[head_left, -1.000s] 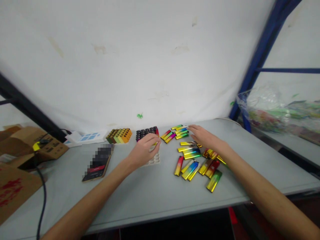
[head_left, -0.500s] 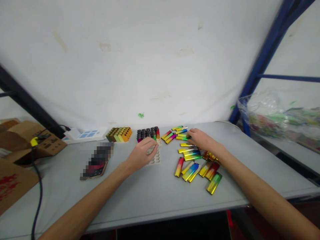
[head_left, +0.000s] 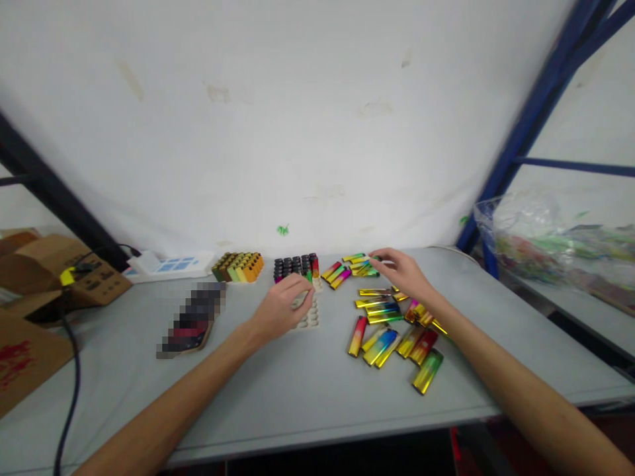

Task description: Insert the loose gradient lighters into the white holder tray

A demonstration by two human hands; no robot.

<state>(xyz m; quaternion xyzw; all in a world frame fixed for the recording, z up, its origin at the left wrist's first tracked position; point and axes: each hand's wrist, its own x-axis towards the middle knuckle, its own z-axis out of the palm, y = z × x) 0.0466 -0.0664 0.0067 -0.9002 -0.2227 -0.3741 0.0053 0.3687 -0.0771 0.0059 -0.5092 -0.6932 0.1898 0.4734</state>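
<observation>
A left hand (head_left: 282, 304), fingers curled, covers much of a white tray (head_left: 313, 316) of round hollows on a gray tabletop (head_left: 307, 390); whether its grip is empty or closed on something cannot be told. Behind its knuckles, partly masked, black-topped lighters (head_left: 292, 266) stand upright in rows. The right hand (head_left: 404, 272) reaches over glossy, metallic lighters (head_left: 381, 347) lying loose to the tray's right, its fingertips at the far cluster; blur leaves unclear whether that grip is apart or pinching one. The right forearm hides part of the pile. At left, a phone (head_left: 193, 324) is obscured by pixelation, and creased cardboard boxes (head_left: 34, 274) are cut off by the frame.
</observation>
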